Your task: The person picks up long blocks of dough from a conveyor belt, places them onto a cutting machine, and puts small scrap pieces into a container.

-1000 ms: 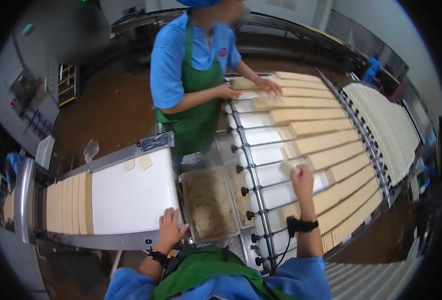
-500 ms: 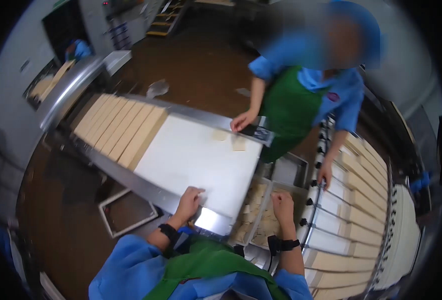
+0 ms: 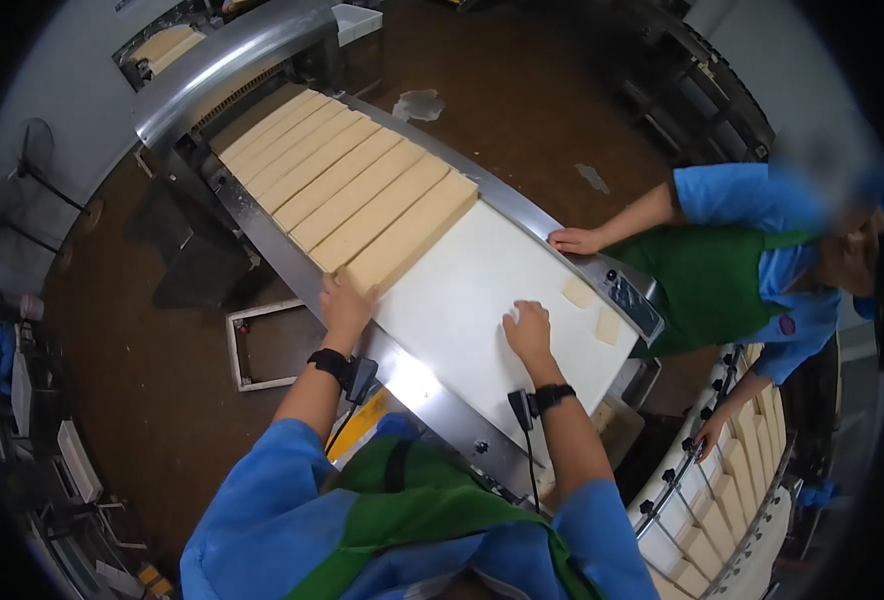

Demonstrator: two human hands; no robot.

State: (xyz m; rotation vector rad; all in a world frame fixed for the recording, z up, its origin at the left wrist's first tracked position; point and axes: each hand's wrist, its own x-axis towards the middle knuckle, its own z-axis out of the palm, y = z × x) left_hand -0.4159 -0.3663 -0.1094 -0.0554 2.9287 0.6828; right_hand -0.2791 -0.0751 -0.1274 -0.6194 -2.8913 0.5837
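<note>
Long pale beige blocks lie side by side across the white conveyor belt. My left hand is at the near end of the last block, its thumb and fingers around the corner. Over the bare part of the belt is my right hand, fingers bent and apart, with nothing in them. Two small beige pieces, one a flat square and the other an upright rectangle, lie toward the belt's right end.
Across the belt a co-worker in a green apron rests one hand on the metal rail. Their other hand is at a second conveyor carrying more blocks. A metal hood arches over the far end.
The view has swung right. My left hand has moved from the belt's near edge to the last block. My right hand has left the trays of scraps and is over the belt.
</note>
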